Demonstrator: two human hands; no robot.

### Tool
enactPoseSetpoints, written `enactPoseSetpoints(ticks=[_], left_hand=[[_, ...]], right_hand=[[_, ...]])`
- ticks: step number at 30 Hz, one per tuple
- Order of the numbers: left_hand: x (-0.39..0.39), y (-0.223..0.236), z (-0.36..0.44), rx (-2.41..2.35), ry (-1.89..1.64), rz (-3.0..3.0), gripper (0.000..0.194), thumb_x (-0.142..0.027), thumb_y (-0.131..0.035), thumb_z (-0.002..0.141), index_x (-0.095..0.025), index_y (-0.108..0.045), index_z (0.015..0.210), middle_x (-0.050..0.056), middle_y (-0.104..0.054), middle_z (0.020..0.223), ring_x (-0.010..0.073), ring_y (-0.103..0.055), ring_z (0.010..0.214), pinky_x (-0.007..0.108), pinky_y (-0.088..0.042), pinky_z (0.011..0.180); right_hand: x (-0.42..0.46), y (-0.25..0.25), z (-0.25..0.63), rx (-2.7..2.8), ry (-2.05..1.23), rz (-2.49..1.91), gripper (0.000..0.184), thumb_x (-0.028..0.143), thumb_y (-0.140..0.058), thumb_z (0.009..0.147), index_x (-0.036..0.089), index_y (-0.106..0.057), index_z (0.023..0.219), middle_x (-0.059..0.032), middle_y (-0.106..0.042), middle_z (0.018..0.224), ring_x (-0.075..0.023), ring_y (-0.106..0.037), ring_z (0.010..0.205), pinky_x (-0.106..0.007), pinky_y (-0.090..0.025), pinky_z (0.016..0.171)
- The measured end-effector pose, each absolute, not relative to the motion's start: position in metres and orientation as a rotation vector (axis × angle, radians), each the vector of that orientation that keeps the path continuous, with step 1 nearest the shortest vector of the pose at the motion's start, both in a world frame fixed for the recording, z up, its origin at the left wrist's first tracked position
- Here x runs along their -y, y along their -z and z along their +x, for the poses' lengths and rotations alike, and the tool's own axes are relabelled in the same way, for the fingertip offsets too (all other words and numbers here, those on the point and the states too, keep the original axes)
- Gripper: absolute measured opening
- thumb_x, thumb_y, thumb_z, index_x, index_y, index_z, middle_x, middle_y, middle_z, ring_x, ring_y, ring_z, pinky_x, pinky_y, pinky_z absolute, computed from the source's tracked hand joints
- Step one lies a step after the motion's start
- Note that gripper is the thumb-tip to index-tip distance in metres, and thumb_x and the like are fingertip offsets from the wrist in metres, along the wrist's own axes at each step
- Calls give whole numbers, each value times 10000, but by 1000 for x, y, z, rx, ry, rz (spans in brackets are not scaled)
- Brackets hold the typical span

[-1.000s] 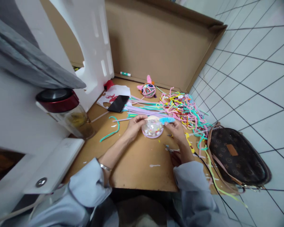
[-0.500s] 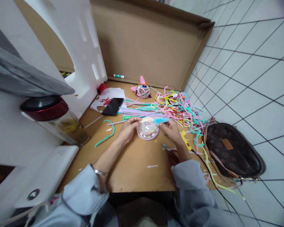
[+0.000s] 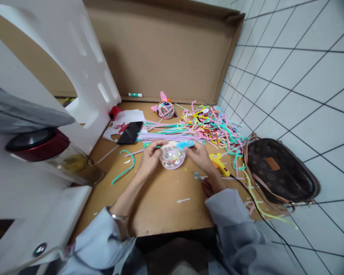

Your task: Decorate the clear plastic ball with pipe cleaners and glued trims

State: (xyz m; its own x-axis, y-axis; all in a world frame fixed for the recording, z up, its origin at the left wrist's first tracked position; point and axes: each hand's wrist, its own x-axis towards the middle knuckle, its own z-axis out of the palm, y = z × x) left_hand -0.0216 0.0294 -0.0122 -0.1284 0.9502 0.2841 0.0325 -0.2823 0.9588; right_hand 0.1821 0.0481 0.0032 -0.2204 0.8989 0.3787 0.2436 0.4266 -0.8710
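Note:
A clear plastic ball [image 3: 172,157] with small coloured bits showing in it and a lilac rim sits between my two hands above the table. My left hand [image 3: 151,156] pinches its left side, thumb and fingers closed at the edge. On the other side my right hand [image 3: 200,156] grips the upper right edge, where a fuzzy blue pipe-cleaner piece [image 3: 185,144] lies against the ball. A cream-coloured fuzzy strip [image 3: 169,144] runs along the top. Whether the right fingers press the blue piece, the ball or both is hard to make out.
Pipe cleaners [image 3: 215,130] lie heaped behind my hands. A yellow glue gun [image 3: 220,165], scissors [image 3: 206,184] and a brown handbag [image 3: 281,172] are to the right. Further back are a phone [image 3: 130,133] and a decorated pink-eared ball [image 3: 165,109]. A glass bottle [image 3: 74,162] stands left.
The view has shifted, so most things appear a little further left. Both hands keep their hold on the ball with little visible movement.

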Motion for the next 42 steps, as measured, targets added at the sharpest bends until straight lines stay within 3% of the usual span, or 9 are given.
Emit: enactPoseSetpoints(ticks=[8,11,14,22,28,38,42], left_hand=[[-24,9,-25,-1251,-1474,1653,358,-202,-452,737,-172,-713,979,77,-729,1092,242,-642,1090,423,-464,1027],[-17,2,-24,-1262,-1421,1766,318,-280,-468,856,-178,-713,1032,94,-714,1168,247,-630,1141,437,-460,1043],[-9,-3,-24,-1285,-1321,1972,334,-376,-554,885,-187,-697,1121,117,-662,1278,260,-592,1217,463,-430,1082],[-7,6,-28,-1265,-1097,2310,852,-610,-757,698,-209,-503,1405,172,-460,1489,338,-423,1398,509,-372,1146],[-10,11,-30,-1261,-1098,2328,745,-475,-712,794,-225,-450,1445,162,-438,1497,331,-409,1406,512,-357,1156],[-14,8,-36,-1221,-1032,2109,747,-430,-742,739,-251,-474,1412,157,-392,1524,335,-370,1429,514,-433,1094],[-14,8,-36,-1206,-1016,2126,741,-391,-741,737,-244,-470,1411,163,-383,1535,339,-323,1458,532,-400,1119]], right_hand=[[-44,-6,178,1794,-733,-1013,122,307,-553,806,203,-615,796,-35,-659,824,-197,-592,797,-331,-467,766],[-44,-6,178,1794,-721,-1021,129,311,-551,814,202,-620,808,-41,-668,833,-203,-596,806,-340,-471,779],[-43,-6,178,1782,-735,-1023,141,313,-549,818,196,-627,818,-47,-667,834,-207,-599,803,-344,-478,766],[-46,-7,183,1742,-668,-1063,95,277,-578,789,202,-636,781,-21,-681,795,-191,-603,765,-335,-484,760],[-46,-8,183,1708,-654,-1076,101,264,-566,779,199,-640,804,-18,-676,791,-192,-601,774,-335,-480,771],[-46,-9,182,1727,-678,-1110,92,238,-570,767,192,-641,801,-25,-672,807,-184,-603,774,-334,-491,784],[-45,-10,181,1748,-683,-1085,83,232,-564,774,197,-635,798,-27,-665,818,-188,-611,798,-332,-500,788]])
